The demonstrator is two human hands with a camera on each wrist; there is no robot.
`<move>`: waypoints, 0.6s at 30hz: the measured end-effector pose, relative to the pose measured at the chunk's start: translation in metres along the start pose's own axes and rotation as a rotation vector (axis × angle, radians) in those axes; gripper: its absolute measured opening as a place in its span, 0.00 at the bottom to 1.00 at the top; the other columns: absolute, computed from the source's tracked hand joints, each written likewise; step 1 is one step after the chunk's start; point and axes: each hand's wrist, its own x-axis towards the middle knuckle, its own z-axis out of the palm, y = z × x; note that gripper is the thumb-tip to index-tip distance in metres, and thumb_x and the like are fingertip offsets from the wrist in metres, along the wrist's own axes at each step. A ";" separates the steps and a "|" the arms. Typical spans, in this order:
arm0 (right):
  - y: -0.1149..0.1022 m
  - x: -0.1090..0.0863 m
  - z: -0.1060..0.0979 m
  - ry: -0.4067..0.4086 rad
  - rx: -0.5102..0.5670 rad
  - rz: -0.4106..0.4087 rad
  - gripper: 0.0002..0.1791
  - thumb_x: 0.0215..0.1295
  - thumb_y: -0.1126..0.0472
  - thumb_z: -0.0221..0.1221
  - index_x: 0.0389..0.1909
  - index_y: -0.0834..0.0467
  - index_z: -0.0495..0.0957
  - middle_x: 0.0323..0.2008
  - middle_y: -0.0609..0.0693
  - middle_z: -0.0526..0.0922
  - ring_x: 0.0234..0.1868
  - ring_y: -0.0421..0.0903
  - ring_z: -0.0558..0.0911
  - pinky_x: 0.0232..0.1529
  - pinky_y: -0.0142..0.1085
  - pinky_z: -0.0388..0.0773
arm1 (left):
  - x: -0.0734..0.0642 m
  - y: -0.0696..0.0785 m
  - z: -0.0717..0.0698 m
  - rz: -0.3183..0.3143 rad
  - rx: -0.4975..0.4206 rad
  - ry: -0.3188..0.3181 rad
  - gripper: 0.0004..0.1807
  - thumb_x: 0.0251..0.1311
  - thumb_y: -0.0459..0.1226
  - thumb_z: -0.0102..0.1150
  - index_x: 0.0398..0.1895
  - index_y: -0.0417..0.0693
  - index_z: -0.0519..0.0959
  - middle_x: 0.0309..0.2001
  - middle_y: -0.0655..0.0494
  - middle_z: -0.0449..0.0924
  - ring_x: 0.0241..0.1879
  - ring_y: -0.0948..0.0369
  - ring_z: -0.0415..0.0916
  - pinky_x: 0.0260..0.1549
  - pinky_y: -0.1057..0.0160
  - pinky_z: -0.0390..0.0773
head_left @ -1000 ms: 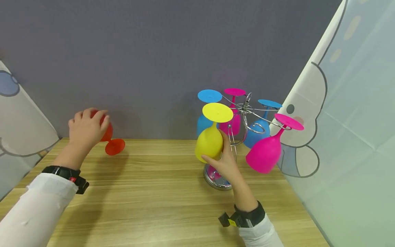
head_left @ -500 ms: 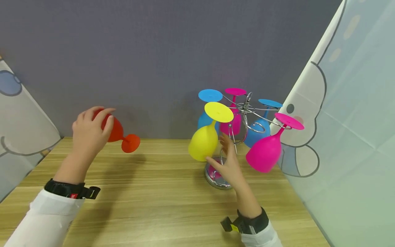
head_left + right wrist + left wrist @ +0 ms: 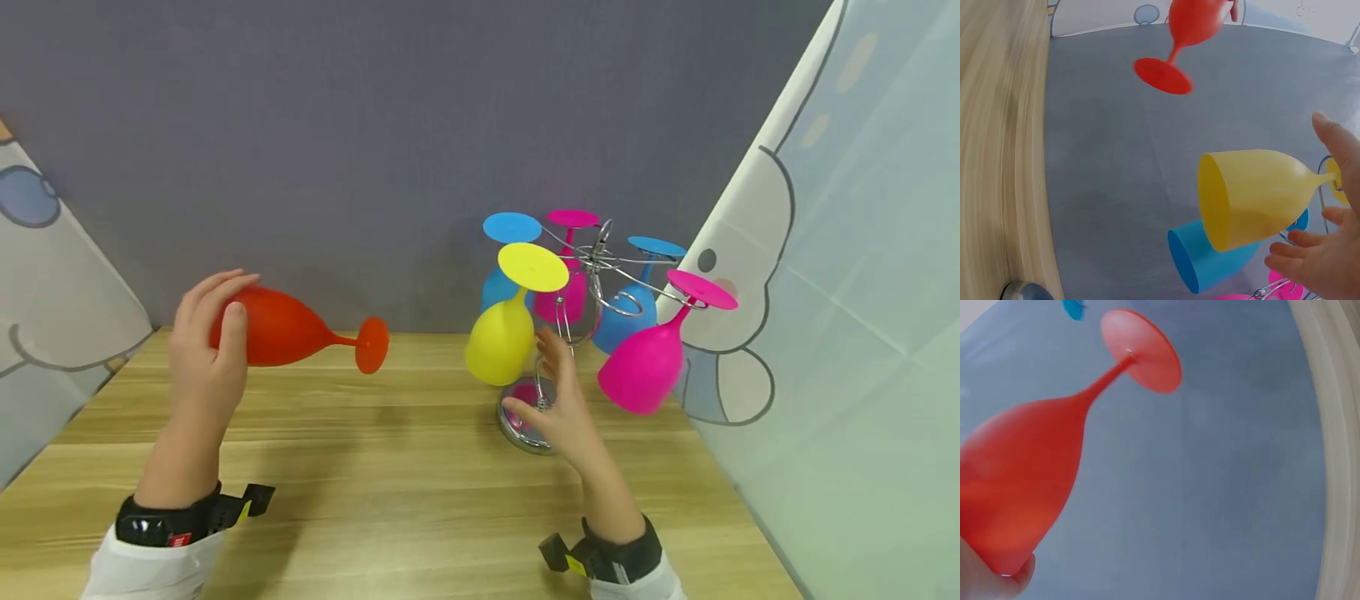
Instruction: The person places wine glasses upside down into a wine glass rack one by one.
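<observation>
My left hand (image 3: 206, 350) grips a red plastic wine glass (image 3: 281, 329) by its bowl above the table at the left. The glass lies sideways in the air, its foot pointing right; the left wrist view shows its stem and foot plainly. A yellow wine glass (image 3: 500, 342) hangs upside down by its foot from a metal glass rack (image 3: 596, 262). Beside it, apart from the bowl, my right hand (image 3: 558, 404) holds nothing, its fingers spread. In the right wrist view the yellow bowl (image 3: 1254, 194) hangs slightly beyond the fingers.
Also hanging upside down on the rack are a left blue glass (image 3: 512, 227), a rear pink glass (image 3: 573, 292), a right blue glass (image 3: 637, 304) and a front pink glass (image 3: 647, 367). The round chrome base (image 3: 525, 437) stands on the wooden table (image 3: 390, 500). A grey panel (image 3: 300, 150) rises behind.
My left hand has moved slightly nearer, and the red glass has swung to point right. My right hand has let go of the yellow glass, which stays hanging on the rack.
</observation>
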 end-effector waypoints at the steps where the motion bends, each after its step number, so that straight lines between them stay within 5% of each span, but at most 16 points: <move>1: 0.000 -0.001 0.000 -0.013 0.004 -0.020 0.55 0.55 0.60 0.70 0.75 0.57 0.42 0.75 0.58 0.48 0.75 0.58 0.53 0.71 0.59 0.54 | -0.002 0.003 0.001 -0.008 -0.043 0.015 0.19 0.69 0.37 0.42 0.53 0.40 0.80 0.59 0.58 0.76 0.63 0.62 0.66 0.59 0.68 0.66; 5: 0.002 -0.003 -0.002 -0.072 0.017 -0.083 0.59 0.54 0.54 0.70 0.75 0.56 0.38 0.76 0.58 0.44 0.76 0.59 0.49 0.71 0.60 0.52 | -0.012 0.015 0.007 -0.014 -0.242 0.059 0.20 0.68 0.34 0.40 0.54 0.35 0.79 0.58 0.60 0.77 0.62 0.59 0.67 0.51 0.72 0.71; 12: 0.006 -0.007 -0.006 -0.068 0.025 -0.117 0.59 0.53 0.56 0.71 0.76 0.54 0.39 0.76 0.58 0.44 0.76 0.57 0.48 0.71 0.56 0.52 | -0.035 0.036 0.021 -0.039 -0.800 0.150 0.20 0.67 0.33 0.39 0.50 0.28 0.77 0.54 0.45 0.80 0.59 0.49 0.69 0.50 0.62 0.73; 15: 0.003 -0.009 -0.007 -0.071 0.011 -0.138 0.59 0.53 0.58 0.71 0.76 0.55 0.39 0.76 0.58 0.43 0.76 0.58 0.48 0.71 0.55 0.54 | -0.044 0.047 0.025 -0.133 -0.955 0.133 0.20 0.68 0.35 0.40 0.51 0.29 0.76 0.54 0.42 0.79 0.56 0.49 0.72 0.48 0.60 0.77; 18: -0.001 -0.012 -0.008 -0.060 0.000 -0.163 0.60 0.51 0.59 0.72 0.76 0.55 0.39 0.76 0.58 0.43 0.75 0.60 0.48 0.73 0.44 0.56 | -0.051 0.056 0.029 -0.311 -1.117 0.087 0.20 0.70 0.38 0.41 0.52 0.34 0.76 0.54 0.43 0.78 0.55 0.48 0.73 0.47 0.57 0.81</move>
